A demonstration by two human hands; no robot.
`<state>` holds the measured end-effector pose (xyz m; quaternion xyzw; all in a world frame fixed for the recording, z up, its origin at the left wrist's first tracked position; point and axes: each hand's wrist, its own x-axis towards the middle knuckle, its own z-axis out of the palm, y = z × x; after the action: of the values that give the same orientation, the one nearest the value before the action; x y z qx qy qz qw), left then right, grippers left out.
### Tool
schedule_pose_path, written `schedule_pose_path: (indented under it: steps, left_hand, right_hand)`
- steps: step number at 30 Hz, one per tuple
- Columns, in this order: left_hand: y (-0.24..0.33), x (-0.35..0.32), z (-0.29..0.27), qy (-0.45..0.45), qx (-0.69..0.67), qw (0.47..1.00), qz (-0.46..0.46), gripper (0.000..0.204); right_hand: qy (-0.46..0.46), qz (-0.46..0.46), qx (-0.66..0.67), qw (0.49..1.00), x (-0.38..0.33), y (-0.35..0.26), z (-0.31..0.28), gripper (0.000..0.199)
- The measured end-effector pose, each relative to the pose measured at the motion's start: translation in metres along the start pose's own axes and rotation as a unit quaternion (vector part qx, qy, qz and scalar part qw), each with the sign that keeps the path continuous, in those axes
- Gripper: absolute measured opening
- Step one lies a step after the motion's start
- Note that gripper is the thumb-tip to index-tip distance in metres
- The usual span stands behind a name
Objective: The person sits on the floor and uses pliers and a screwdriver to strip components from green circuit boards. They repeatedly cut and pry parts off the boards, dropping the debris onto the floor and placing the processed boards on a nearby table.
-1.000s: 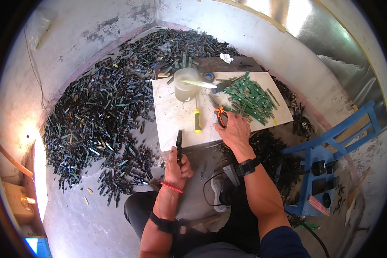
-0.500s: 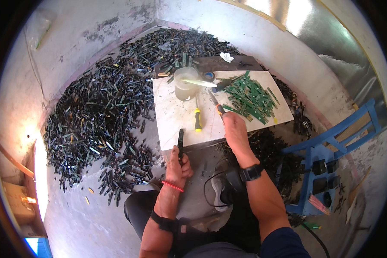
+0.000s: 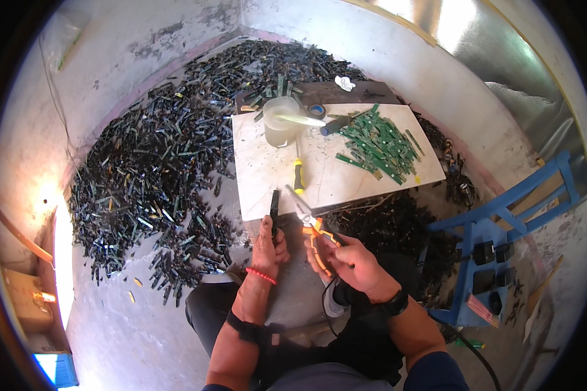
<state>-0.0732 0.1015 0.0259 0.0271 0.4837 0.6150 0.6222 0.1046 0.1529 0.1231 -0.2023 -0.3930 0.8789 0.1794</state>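
My left hand point(image 3: 268, 242) grips a dark stick-shaped module point(image 3: 274, 207) that points up toward the edge of the white board point(image 3: 267, 176). My right hand point(image 3: 346, 260) holds orange-handled pliers point(image 3: 310, 221), whose metal jaws reach toward the top of the dark module. A heap of green circuit strips point(image 3: 378, 143) lies on the right half of the board. A yellow-handled screwdriver point(image 3: 298, 174) rests near the board's middle.
A clear plastic cup point(image 3: 282, 122) and a roll of tape point(image 3: 316, 109) stand at the board's far edge. A big mound of dark modules point(image 3: 156, 169) covers the floor to the left. Black casings point(image 3: 385, 225) pile up to the right, beside a blue wooden chair point(image 3: 496, 221).
My right hand has pulled back from the green strips on the board to just in front of me, bringing the pliers beside the module in my left hand.
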Motion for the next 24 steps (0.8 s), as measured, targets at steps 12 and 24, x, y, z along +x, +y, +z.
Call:
schedule_pose_path:
  steps: [12,24]
  left_hand:
    - [0.003,-0.005,0.01,0.029,0.016,0.999,0.014,0.051]
    - [-0.001,-0.003,0.002,0.038,0.03,0.998,0.042,0.051]
  right_hand:
    - [-0.009,0.18,-0.138,0.974,0.009,0.006,0.007,0.032]
    - [0.002,0.236,-0.169,0.957,0.029,0.008,0.005,0.041]
